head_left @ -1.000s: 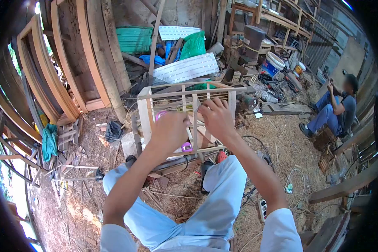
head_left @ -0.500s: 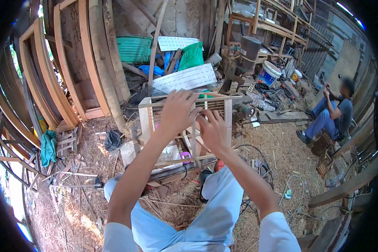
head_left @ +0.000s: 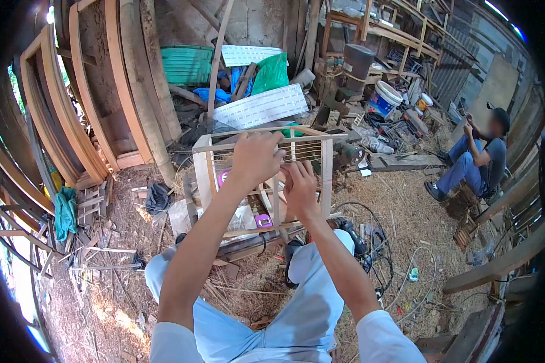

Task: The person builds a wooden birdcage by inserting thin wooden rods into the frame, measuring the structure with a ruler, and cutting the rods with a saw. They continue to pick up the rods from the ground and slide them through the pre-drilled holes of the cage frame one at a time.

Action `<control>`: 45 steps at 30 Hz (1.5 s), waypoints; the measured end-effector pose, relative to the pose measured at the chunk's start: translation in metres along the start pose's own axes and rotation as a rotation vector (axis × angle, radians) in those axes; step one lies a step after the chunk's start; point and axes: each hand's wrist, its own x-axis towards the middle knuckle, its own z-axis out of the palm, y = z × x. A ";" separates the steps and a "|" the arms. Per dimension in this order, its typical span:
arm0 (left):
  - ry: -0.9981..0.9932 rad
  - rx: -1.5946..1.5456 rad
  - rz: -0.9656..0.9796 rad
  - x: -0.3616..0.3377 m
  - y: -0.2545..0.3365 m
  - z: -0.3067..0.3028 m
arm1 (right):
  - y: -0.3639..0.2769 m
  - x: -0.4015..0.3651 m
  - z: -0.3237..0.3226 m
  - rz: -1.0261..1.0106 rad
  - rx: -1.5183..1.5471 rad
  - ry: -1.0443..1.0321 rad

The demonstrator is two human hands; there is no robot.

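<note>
Before me stands a wooden cage-like frame with thin bars running along its upper part. My left hand is over the top rail, its fingers bent among the bars. My right hand is just beside it, with closed fingertips near the left hand's fingers. Whatever the fingertips pinch is too small to make out. Low in the frame lies a purple object resembling a tape measure. Another pink-purple round item shows behind the bars, partly hidden by my left arm.
A person sits at the right. Long wooden frames lean at the left. White printed panels, a green tub and a white-and-blue bucket stand at the back. Black cable and wood shavings cover ground beside my legs.
My view has shifted slightly. My hands stay close together at the bars, the right hand a little lower against the frame. The purple object shows more fully, and my right knee has moved.
</note>
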 end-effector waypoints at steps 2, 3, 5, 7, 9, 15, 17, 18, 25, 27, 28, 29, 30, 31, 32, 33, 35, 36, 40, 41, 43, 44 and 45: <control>0.019 -0.033 0.037 -0.001 -0.003 -0.001 | 0.002 0.001 0.001 0.007 0.038 -0.002; 0.018 -0.035 0.037 -0.003 -0.003 0.001 | 0.003 0.001 0.000 -0.015 0.055 -0.007; 0.036 -0.041 0.032 -0.001 -0.004 0.004 | 0.005 0.008 -0.002 -0.055 0.069 -0.001; 0.020 -0.048 0.022 0.000 -0.002 -0.001 | 0.000 0.009 -0.006 -0.067 0.069 0.042; -0.001 -0.056 0.012 0.001 0.000 -0.002 | -0.004 0.009 -0.006 -0.033 0.068 0.054; -0.009 -0.055 -0.009 0.003 0.000 0.000 | -0.007 0.007 0.000 0.073 0.066 0.087; 0.027 -0.055 0.011 0.005 -0.002 0.001 | -0.009 0.006 0.001 0.107 0.052 0.076; 0.025 -0.055 0.010 0.005 -0.002 0.001 | -0.010 0.003 0.003 0.143 0.048 0.081; -0.042 -0.048 -0.020 0.004 0.001 -0.005 | 0.006 0.008 -0.007 -0.029 0.200 0.005; -0.051 -0.050 -0.024 0.003 0.004 -0.005 | 0.008 0.009 -0.010 -0.034 0.177 -0.022; -0.060 -0.040 -0.030 0.004 0.005 -0.005 | 0.009 0.009 -0.011 -0.039 0.154 -0.048; -0.072 -0.027 -0.037 0.004 0.006 -0.006 | 0.010 0.010 -0.012 -0.039 0.156 -0.047; -0.074 -0.023 -0.037 0.004 0.006 -0.006 | 0.010 0.010 -0.012 -0.051 0.148 -0.056; -0.084 -0.038 -0.042 0.003 0.006 -0.007 | 0.010 0.011 -0.011 -0.063 0.141 -0.063; -0.095 -0.054 -0.046 0.003 0.005 -0.008 | 0.009 0.012 -0.010 -0.059 0.146 -0.060; -0.100 -0.052 -0.045 0.002 0.003 -0.005 | 0.009 0.012 -0.011 -0.057 0.162 -0.087; 0.047 -0.053 0.000 0.004 -0.002 0.000 | 0.012 0.016 -0.011 -0.061 0.176 -0.116; 0.044 -0.053 0.002 0.004 -0.001 -0.001 | 0.013 0.017 -0.009 -0.067 0.181 -0.091; 0.007 -0.055 0.003 0.008 0.002 -0.001 | 0.010 0.008 -0.005 0.035 0.224 -0.048; -0.014 -0.055 0.000 0.007 0.001 0.000 | 0.003 0.001 0.001 0.191 0.266 0.009; 0.016 -0.066 0.014 0.008 -0.002 0.003 | -0.011 0.005 -0.002 0.356 0.294 -0.031; 0.044 -0.073 0.025 0.007 -0.004 0.004 | -0.016 0.005 -0.004 0.521 0.326 -0.073; 0.043 -0.072 0.023 0.007 -0.004 0.003 | -0.014 0.005 -0.002 0.521 0.328 -0.075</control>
